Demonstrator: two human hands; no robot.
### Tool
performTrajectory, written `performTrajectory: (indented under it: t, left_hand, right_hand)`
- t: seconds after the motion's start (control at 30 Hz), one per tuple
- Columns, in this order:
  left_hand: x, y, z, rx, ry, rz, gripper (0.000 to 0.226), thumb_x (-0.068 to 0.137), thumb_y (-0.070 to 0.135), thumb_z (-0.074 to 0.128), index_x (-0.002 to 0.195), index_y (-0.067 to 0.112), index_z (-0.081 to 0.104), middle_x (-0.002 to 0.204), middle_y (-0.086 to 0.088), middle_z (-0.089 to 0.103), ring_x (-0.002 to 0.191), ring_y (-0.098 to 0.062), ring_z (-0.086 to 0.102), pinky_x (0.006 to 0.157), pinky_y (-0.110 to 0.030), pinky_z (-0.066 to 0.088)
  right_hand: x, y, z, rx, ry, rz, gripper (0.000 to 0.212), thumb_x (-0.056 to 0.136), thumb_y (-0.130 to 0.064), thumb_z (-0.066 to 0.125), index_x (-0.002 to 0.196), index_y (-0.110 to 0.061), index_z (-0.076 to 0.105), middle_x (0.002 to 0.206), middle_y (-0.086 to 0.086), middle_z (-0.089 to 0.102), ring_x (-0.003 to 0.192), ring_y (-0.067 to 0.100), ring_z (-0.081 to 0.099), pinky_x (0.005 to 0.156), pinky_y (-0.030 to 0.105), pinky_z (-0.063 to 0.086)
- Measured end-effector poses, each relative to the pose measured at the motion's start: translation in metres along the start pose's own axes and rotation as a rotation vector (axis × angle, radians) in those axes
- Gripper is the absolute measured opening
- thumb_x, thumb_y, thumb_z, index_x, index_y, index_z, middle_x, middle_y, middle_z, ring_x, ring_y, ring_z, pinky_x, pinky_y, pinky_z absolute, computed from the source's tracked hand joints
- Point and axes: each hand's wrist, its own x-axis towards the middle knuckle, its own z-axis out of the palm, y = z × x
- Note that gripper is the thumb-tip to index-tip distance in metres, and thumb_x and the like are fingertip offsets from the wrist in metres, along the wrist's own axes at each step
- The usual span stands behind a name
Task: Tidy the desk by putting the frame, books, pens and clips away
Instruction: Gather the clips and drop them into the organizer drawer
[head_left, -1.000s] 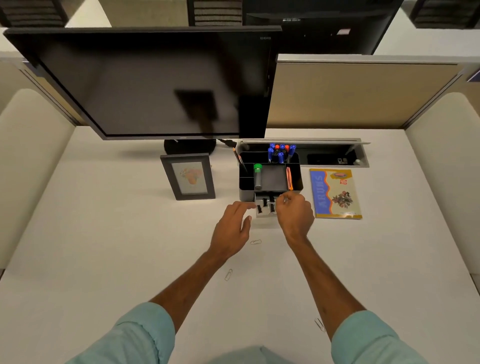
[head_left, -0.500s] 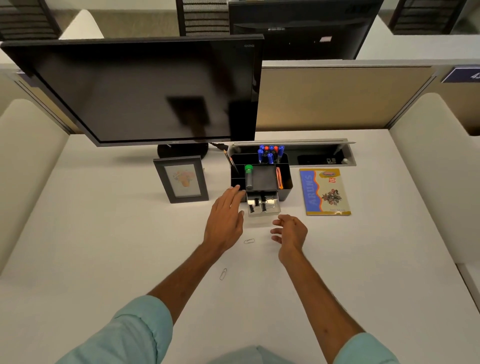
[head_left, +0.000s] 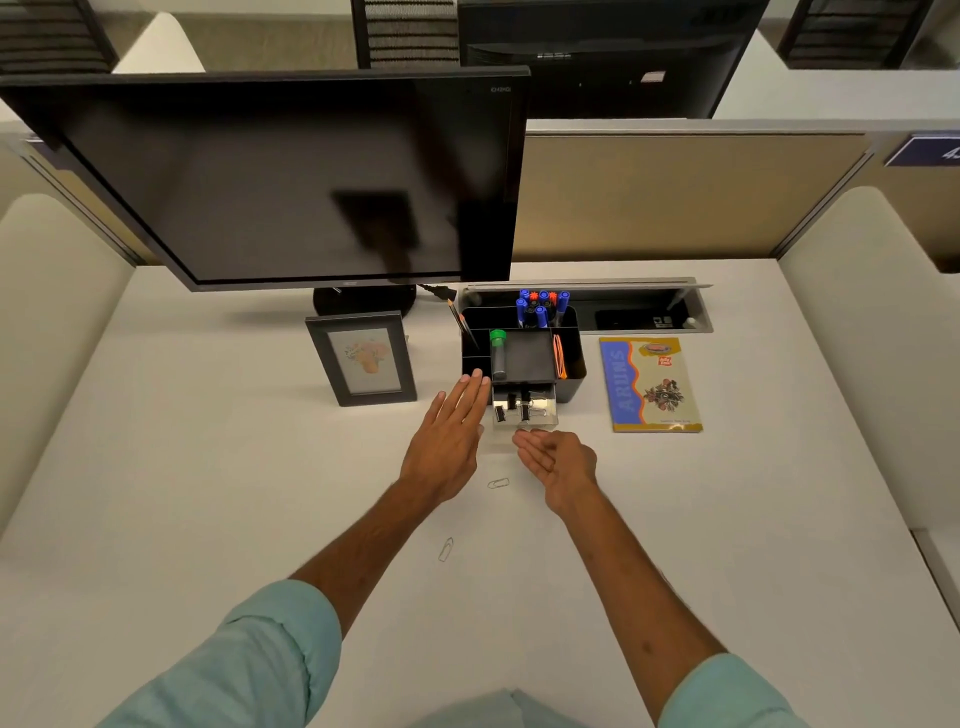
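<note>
A black desk organiser (head_left: 570, 382) stands mid-desk with blue and red pens (head_left: 540, 306) upright in its back section. Its clear drawer (head_left: 524, 413) is pulled out and holds black binder clips. My left hand (head_left: 449, 441) lies flat and open, fingertips touching the organiser's left front corner. My right hand (head_left: 558, 460) is open, palm turned up, just in front of the drawer and empty. One paper clip (head_left: 498, 483) lies between my hands, another paper clip (head_left: 445, 549) nearer me. A dark picture frame (head_left: 362, 358) stands left of the organiser. A blue and yellow book (head_left: 649, 383) lies to its right.
A large black monitor (head_left: 280, 176) on its stand fills the back left. A grey cable hatch (head_left: 644, 312) is open behind the organiser. Beige partition panels (head_left: 675, 192) close the back and both sides of the white desk (head_left: 208, 493).
My right hand drew back from the drawer, where its fingers were pinched, and turned palm up and open. My left hand slid forward to the organiser's left corner.
</note>
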Motion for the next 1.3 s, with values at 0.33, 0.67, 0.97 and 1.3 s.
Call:
performTrajectory:
  t: [0.33,0.67,0.97,1.3]
  left_hand:
    - [-0.001,-0.001,0.005,-0.035,0.002,-0.003,0.065,0.115,0.041,0.022,0.165,0.023,-0.016,0.172,0.005,-0.023,0.159,-0.014,-0.022,0.133,-0.039,0.003]
    - [0.001,0.001,0.007,-0.110,-0.008,-0.022,0.067,0.114,0.045,0.023,0.165,0.025,-0.015,0.172,0.008,-0.024,0.159,-0.012,-0.022,0.133,-0.038,0.003]
    - [0.000,0.001,0.010,-0.106,-0.006,-0.015,0.070,0.114,0.044,0.027,0.165,0.025,-0.017,0.172,0.007,-0.026,0.159,-0.014,-0.023,0.133,-0.042,0.004]
    - [0.000,0.001,0.011,-0.081,-0.014,-0.019,0.073,0.113,0.043,0.031,0.165,0.024,-0.016,0.172,0.005,-0.026,0.159,-0.016,-0.023,0.133,-0.043,0.007]
  right_hand:
    - [0.011,-0.023,0.020,-0.102,0.002,-0.097,0.030,0.106,-0.007,0.052,0.128,0.006,0.067,0.109,0.017,0.080,0.093,0.026,0.081,0.073,0.027,0.066]
    - [0.016,-0.037,0.033,-0.127,-0.057,-0.079,0.029,0.105,-0.005,0.053,0.131,-0.004,0.066,0.121,0.013,0.077,0.100,0.029,0.079,0.086,0.036,0.065]
    - [0.016,-0.010,0.005,-1.266,0.072,-0.582,0.040,0.103,-0.023,0.060,0.142,-0.024,0.064,0.133,0.002,0.071,0.114,0.025,0.071,0.101,0.042,0.058]
    - [0.020,-0.003,0.006,-1.958,0.058,-0.744,0.080,0.106,-0.022,0.059,0.167,-0.039,0.011,0.163,0.008,0.043,0.114,0.027,0.071,0.087,0.038,0.060]
